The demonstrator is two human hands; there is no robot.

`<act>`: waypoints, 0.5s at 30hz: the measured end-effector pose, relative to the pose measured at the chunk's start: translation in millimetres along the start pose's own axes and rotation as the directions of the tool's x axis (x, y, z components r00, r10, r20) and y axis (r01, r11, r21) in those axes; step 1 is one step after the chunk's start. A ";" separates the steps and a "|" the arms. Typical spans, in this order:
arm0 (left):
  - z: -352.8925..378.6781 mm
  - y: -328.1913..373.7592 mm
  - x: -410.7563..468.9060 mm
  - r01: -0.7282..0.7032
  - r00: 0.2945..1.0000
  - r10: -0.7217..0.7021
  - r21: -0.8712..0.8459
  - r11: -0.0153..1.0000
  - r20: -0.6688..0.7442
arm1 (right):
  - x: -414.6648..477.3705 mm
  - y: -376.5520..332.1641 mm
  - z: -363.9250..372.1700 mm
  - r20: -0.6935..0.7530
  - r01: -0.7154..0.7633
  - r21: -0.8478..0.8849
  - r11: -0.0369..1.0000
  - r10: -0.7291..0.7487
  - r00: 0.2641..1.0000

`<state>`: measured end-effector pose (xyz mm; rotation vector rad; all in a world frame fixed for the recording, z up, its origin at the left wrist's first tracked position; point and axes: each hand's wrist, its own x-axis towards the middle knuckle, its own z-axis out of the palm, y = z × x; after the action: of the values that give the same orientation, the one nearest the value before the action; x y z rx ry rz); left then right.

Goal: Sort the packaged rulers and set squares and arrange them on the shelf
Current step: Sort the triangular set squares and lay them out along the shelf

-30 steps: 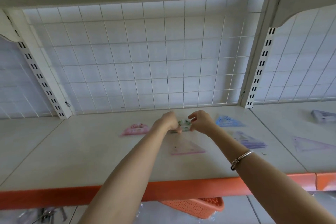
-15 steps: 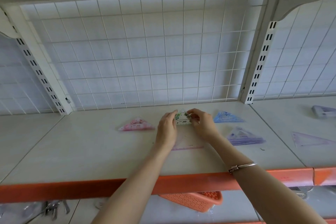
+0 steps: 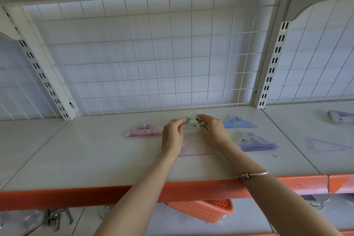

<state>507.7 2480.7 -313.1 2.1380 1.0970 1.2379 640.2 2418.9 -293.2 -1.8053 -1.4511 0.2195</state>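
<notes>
Pinches green-printed set square pack (image 3: pixel 192 123) between curled fingertips (image 3: pixel 180 122) of left hand (image 3: pixel 172 136) and right hand (image 3: pixel 212 130), at rear of shelf (image 3: pixel 95 159), with pink pack (image 3: pixel 142 131) left of fingers and blue pack (image 3: pixel 238 122) right.

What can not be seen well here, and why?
Head view:
Green set square: print too small; fingers of left hand and right hand cover its corners.
Pink-edged clear set square: partly under both wrists.
Purple package: cut by right edge.
Orange basket: shelf lip hides its top.

Green set square (image 3: pixel 192 123) partly behind left hand (image 3: pixel 172 136) and right hand (image 3: pixel 214 130); purple packet (image 3: pixel 341 119) edge-cropped.
</notes>
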 end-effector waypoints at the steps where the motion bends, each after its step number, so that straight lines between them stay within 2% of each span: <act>1: 0.0 0.9 0.5 -0.036 0.999 0.036 -0.010 0.999 -0.009 | 0.5 0.5 -0.3 0.000 0.012 -0.001 1.000 -0.012 1.000; 5: -1.5 1.6 0.6 -0.080 0.995 0.076 -0.070 0.994 -0.060 | -0.8 -1.7 -1.4 -0.047 0.078 -0.007 0.997 -0.078 0.996; 10: -2.7 2.1 2.3 0.031 0.991 -0.059 -0.224 0.974 -0.121 | 0.5 -1.7 -2.8 -0.116 0.120 -0.025 0.992 -0.122 0.986; 13: -1.7 1.3 6.7 0.097 0.982 -0.139 -0.292 0.951 -0.125 | 1.1 -2.6 -2.3 -0.096 0.141 -0.051 0.989 -0.145 0.985; 15: -2.2 2.2 8.0 0.118 0.981 -0.155 -0.278 0.953 -0.117 | 1.7 -3.9 -2.8 -0.067 0.149 -0.100 0.984 -0.156 0.985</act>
<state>509.0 2485.8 -306.4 1.7667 1.0452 1.3983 639.5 2419.3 -288.1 -1.7474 -1.5609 0.0050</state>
